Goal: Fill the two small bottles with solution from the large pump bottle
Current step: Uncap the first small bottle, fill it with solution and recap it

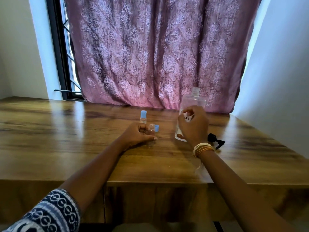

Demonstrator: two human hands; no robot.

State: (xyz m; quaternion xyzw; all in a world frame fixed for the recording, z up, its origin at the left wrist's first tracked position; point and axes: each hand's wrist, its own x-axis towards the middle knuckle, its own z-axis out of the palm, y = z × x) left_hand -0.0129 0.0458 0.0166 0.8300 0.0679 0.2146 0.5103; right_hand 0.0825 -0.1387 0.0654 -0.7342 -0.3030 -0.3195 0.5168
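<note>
One label [188, 118] shows partial letters "LUT".

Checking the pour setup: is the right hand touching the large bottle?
Touching. The head view shows the right hand wrapped around the large bottle, fingers over its label.

curtain [155, 52]: mauve-pink, pale damask motifs
table [66, 131]: warm brown wood grain, dark streaks
capped small bottle [143, 117]: clear, light blue cap
loose cap [156, 128]: light blue
large bottle [194, 101]: clear; white label, possibly red lettering
pump head [215, 139]: black
sleeve [50, 213]: navy and white rings
bangles [203, 148]: cream and gold
</note>
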